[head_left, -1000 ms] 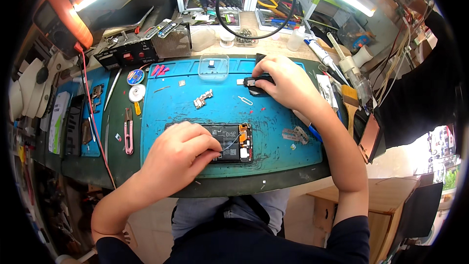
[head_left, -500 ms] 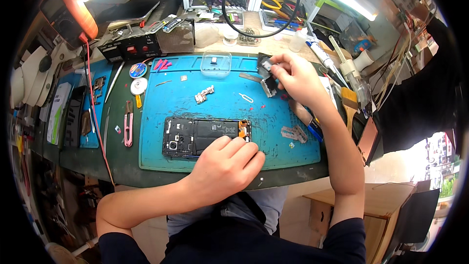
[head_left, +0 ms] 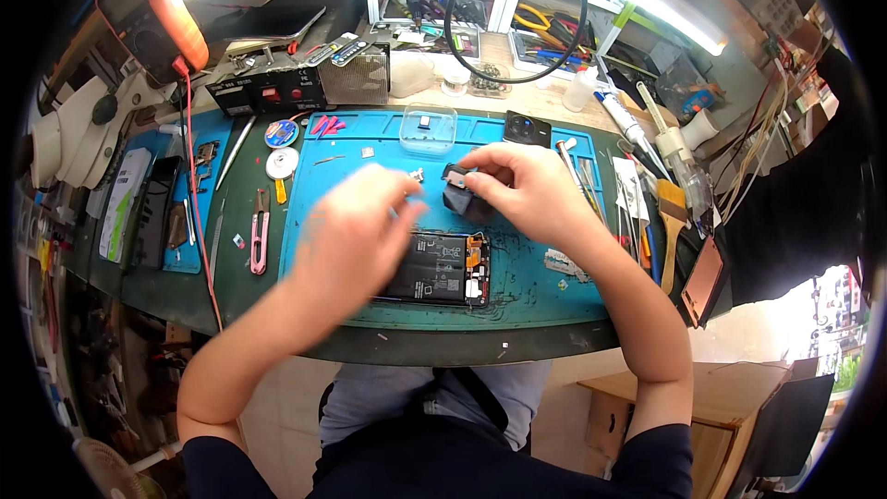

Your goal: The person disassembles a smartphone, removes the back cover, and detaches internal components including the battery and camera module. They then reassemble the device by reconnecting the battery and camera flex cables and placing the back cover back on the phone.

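Observation:
My right hand (head_left: 522,189) pinches a small dark part with a metallic piece (head_left: 457,180) above the blue mat (head_left: 582,305). My left hand (head_left: 356,231), smeared by motion, reaches over the mat toward a small silver piece (head_left: 417,175); whether it grips anything is unclear. Below both hands lies an opened phone (head_left: 434,268) with black battery and orange flex cable, partly hidden by the left hand. A clear plastic box (head_left: 427,140) holds a small chip at the back of the mat, with a black square item (head_left: 527,129) to its right.
Pink cutters (head_left: 260,236), a white spool (head_left: 282,164) and tweezers (head_left: 236,152) lie at left. A power supply (head_left: 240,92) and orange multimeter (head_left: 148,9) stand behind. At right are a brush (head_left: 673,212), razor blade (head_left: 564,263), tubes and pens. A black cable loop hangs overhead.
My left hand has left the phone and moved up toward the silver piece. My right hand has drawn a dark part leftward and down from the back right, exposing the black square item.

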Available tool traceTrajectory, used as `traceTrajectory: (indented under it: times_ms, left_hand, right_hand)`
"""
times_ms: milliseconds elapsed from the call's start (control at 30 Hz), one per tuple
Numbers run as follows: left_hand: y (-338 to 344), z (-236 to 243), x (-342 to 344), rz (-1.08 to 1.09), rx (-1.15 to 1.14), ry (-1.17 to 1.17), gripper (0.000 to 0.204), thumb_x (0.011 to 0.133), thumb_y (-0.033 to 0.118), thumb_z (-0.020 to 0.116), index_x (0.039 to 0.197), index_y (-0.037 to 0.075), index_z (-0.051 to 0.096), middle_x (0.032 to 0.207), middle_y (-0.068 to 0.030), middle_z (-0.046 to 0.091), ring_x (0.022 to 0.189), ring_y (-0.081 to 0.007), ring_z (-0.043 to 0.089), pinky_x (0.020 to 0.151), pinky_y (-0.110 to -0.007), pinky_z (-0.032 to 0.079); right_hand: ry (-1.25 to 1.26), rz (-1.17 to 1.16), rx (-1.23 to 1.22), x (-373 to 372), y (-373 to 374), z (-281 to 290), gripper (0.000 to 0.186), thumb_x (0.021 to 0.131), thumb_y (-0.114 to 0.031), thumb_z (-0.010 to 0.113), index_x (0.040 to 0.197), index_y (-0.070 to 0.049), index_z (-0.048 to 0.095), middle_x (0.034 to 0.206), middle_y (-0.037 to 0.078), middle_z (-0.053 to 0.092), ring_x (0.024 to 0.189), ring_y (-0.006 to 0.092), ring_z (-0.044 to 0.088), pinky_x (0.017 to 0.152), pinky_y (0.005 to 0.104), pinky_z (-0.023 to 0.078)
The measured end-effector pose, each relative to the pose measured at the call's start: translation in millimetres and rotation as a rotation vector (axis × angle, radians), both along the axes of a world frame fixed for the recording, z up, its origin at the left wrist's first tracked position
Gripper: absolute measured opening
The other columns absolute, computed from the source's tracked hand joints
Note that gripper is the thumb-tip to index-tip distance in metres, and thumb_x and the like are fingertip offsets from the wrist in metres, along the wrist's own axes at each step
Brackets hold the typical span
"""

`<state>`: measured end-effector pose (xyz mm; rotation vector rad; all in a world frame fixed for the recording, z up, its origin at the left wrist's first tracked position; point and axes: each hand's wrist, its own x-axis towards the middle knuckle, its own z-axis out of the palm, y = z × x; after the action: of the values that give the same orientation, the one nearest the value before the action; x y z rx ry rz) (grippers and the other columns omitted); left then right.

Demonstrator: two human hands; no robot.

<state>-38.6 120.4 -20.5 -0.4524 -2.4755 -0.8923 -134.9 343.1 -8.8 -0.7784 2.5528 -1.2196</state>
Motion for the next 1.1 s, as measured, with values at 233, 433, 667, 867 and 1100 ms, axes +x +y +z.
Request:
traceTrajectory:
  times_ms: [233, 433, 667, 867, 1100]
  left_hand:
    - [-20.6, -10.0, -29.4, 0.114, -0.273, -0.09, 0.022, 0.089, 0.013, 0.083, 0.103, 0.003, 0.069, 0.1, -0.012, 0.069, 0.086, -0.028, 0.071, 0.077, -0.041, 0.056]
    - [-29.1, 16.8, -23.1, 0.097, 0.027, -0.268, 0.018, 0.09, 0.002, 0.079, 0.107, 0.001, 0.072, 0.096, -0.0082, 0.076, 0.088, -0.0189, 0.073, 0.078, -0.034, 0.057]
    - [7.7, 26.5, -17.6, -0.184, 0.392, -0.304, 0.024, 0.091, 0.0, 0.079, 0.115, 0.001, 0.073, 0.102, -0.0065, 0.076, 0.089, -0.0148, 0.073, 0.079, -0.031, 0.057]
    - [11.9, 13.2, -11.8, -0.583, -0.179, -0.012, 0.044, 0.078, -0.006, 0.068, 0.12, 0.007, 0.075, 0.116, -0.0065, 0.076, 0.108, -0.0305, 0.068, 0.094, -0.042, 0.057]
    - [12.3, 4.0, -7.5, -0.589, -0.357, 0.014, 0.043, 0.079, 0.005, 0.071, 0.122, 0.007, 0.075, 0.126, -0.0046, 0.074, 0.114, -0.0268, 0.071, 0.094, -0.041, 0.06]
  right_hand:
    - [0.132, -0.042, 0.088, -4.2, -21.4, -8.8, 0.027, 0.097, -0.021, 0.077, 0.118, -0.003, 0.079, 0.097, 0.011, 0.081, 0.078, 0.0156, 0.071, 0.074, 0.0316, 0.057]
    - [0.316, -0.073, 0.034, 0.4, -17.1, -2.9, 0.027, 0.096, -0.02, 0.081, 0.117, -0.003, 0.078, 0.106, 0.007, 0.079, 0.081, 0.0113, 0.07, 0.07, 0.0303, 0.055]
    - [0.084, 0.165, -0.168, 22.1, 8.8, 15.9, 0.038, 0.098, -0.008, 0.076, 0.136, -0.007, 0.071, 0.101, 0.005, 0.077, 0.084, 0.0111, 0.071, 0.074, 0.0279, 0.056]
    - [0.029, -0.046, -0.132, 36.3, 56.4, 14.8, 0.046, 0.098, 0.004, 0.069, 0.142, -0.008, 0.068, 0.106, 0.007, 0.072, 0.085, 0.0108, 0.073, 0.077, 0.027, 0.057]
    - [0.076, 0.052, -0.119, 49.1, 62.1, -2.6, 0.054, 0.09, 0.005, 0.074, 0.143, -0.003, 0.063, 0.112, 0.011, 0.069, 0.088, 0.0182, 0.073, 0.079, 0.0324, 0.06]
